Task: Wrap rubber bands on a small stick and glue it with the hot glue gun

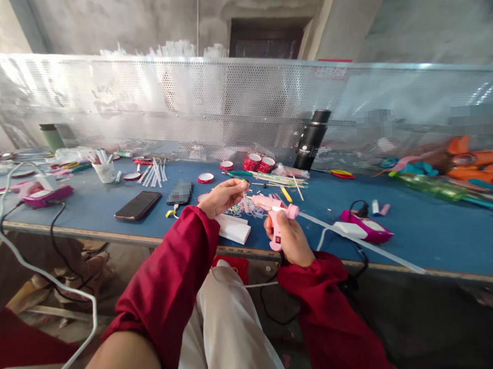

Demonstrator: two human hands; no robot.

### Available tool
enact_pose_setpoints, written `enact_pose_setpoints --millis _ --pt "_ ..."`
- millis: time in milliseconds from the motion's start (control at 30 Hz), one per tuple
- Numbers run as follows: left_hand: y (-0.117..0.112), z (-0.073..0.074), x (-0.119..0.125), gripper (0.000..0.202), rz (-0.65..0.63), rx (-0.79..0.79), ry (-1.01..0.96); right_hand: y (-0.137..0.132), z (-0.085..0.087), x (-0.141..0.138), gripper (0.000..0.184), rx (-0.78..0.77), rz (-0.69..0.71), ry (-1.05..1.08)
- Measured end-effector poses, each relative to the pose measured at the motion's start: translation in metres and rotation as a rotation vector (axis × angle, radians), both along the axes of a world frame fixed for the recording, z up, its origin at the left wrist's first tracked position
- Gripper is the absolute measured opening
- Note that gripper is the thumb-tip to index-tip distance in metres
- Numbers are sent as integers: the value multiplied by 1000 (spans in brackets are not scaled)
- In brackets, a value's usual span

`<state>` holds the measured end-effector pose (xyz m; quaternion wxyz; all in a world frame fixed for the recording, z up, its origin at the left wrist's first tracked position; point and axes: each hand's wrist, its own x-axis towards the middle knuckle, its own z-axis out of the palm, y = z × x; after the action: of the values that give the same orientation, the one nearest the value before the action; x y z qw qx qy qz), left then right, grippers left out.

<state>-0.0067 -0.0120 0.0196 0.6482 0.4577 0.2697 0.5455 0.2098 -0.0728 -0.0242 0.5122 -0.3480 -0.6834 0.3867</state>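
My right hand [294,239] is wrapped round the handle of a pink hot glue gun [267,201]. A long translucent glue stick [361,238] runs out of its back end, slanting down to the right past the table edge. The gun's nozzle points left, close to the fingertips of my left hand [224,197]. Those fingers are pinched on a small thin pale stick [245,199], partly hidden and hard to make out. Beneath both hands lies a pile of small coloured bits [255,209], with a white box-like piece [234,231] beside it.
A smartphone [138,205], a power bank [180,193] and a cup of sticks [104,170] stand left on the blue table [447,237]. Red tins [252,162], thin sticks [278,177] and a black flask [312,139] are behind. Right lies a purple power strip [372,231].
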Motion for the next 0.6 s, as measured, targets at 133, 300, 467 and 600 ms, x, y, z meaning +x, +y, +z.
enact_pose_setpoints --millis 133,300,467,600 --pt "1 -1 -1 22 -1 3 -6 0 0 0 66 15 -1 20" --pt "3 -2 -1 21 -3 17 -14 2 -2 0 66 6 -24 29" --pt "3 -2 0 22 -2 15 -12 2 -3 0 64 -4 2 18" --pt "4 -3 -1 22 -13 20 -17 2 -4 0 65 6 11 35"
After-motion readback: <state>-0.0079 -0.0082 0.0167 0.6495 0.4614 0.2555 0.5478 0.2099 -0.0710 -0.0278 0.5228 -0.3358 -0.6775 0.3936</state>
